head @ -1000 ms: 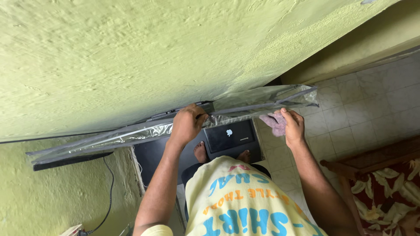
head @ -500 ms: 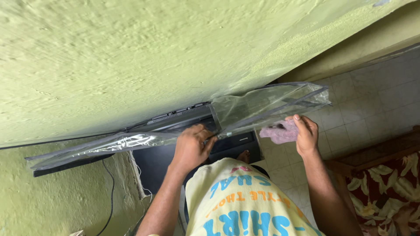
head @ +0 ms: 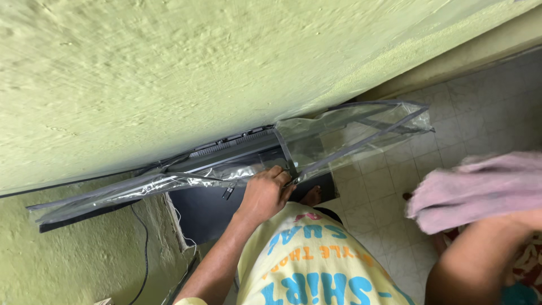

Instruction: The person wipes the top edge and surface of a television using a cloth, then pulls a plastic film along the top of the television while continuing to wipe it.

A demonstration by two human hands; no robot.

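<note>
A black flat screen (head: 226,152) hangs on the green wall, seen from above, inside a clear plastic cover (head: 350,133). The cover's right end stands out from the screen, puffed open. My left hand (head: 264,195) is shut on the cover's front edge near the middle of the screen. My right hand (head: 522,219) is raised close to the camera at the right and holds a pink cloth (head: 480,189), which hides most of its fingers. It is clear of the cover.
The rough green wall (head: 197,68) fills the upper view. Below are a dark cabinet (head: 203,209), a black cable (head: 145,248) down the wall at the left, pale floor tiles (head: 395,186) and a patterned red mat (head: 530,265) at the lower right.
My right hand has come off the cover and risen toward the camera with the pink cloth. The cover's right end has swung out from the screen. My left hand keeps its grip.
</note>
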